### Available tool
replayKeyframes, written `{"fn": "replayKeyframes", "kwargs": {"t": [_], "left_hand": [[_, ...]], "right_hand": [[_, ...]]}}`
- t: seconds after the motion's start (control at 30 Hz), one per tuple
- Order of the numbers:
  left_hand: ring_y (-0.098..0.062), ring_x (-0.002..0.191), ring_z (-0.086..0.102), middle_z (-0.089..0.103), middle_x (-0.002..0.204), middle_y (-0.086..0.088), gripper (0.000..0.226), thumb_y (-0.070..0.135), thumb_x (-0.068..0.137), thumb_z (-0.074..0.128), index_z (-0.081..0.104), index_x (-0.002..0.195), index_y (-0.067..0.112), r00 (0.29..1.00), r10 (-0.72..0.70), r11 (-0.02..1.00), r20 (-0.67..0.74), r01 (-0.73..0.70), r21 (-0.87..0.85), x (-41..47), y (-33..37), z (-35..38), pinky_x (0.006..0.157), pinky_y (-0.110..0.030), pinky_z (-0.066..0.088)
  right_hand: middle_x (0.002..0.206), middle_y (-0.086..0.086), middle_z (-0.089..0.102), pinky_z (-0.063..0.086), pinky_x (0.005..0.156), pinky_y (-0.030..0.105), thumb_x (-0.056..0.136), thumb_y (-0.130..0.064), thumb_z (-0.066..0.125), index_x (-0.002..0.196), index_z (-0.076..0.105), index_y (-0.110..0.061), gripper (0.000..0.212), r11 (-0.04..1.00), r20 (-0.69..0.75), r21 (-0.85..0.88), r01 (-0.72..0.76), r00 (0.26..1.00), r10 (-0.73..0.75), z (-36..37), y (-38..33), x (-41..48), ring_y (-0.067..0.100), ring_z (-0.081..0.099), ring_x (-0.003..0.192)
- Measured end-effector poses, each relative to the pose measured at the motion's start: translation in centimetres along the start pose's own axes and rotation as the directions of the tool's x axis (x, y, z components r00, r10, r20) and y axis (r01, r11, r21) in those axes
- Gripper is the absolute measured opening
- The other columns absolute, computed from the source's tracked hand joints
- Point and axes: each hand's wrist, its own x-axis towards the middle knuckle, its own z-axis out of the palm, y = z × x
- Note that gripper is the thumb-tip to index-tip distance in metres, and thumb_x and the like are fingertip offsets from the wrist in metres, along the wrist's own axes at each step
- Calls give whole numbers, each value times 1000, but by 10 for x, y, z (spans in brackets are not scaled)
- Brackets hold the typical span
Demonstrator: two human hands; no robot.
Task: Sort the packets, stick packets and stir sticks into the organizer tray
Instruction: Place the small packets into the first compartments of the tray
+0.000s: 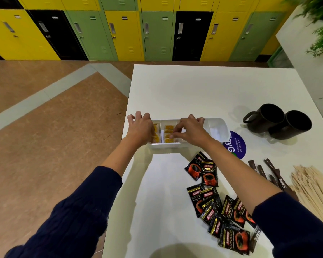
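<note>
The white table (185, 86) lies bare beyond the organizer tray (215, 127) and along its near left, between the two forearms. Right of the tray two dark mugs (278, 121) stand touching. Near right, black coffee packets (218, 207), brown stick packets (272, 174) and a pile of wooden stir sticks (313, 189) crowd the surface.

- We are seeing one organizer tray (217, 127).
- We are counting two dark mugs (263, 118).
- We are making out about ten black coffee packets (209, 174).
- We are finding the brown stick packets (277, 175) and wooden stir sticks (313, 190) too bunched to count.
</note>
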Motion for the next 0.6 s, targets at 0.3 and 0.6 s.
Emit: {"fn": "replayKeyframes", "kwargs": {"t": [0.3,0.6], "left_hand": [[-26,115,34,50,114,-2,23,40,84,64,71,95,21,999,-17,983,-47,8,-184,-4,-4,-6,96,-43,23],[-26,114,35,49,116,-3,15,26,88,61,67,101,23,995,24,989,-101,-39,-142,-4,-8,-4,97,-42,22]], "right_hand": [[79,-11,57,13,72,31,82,-34,70,85,71,-23,11,999,-43,-31,19,999,-20,2,-1,3,14,41,94],[79,-11,50,8,65,30,79,-44,69,90,74,-25,22,991,-2,-118,55,998,-56,4,-4,5,13,39,94]]}}
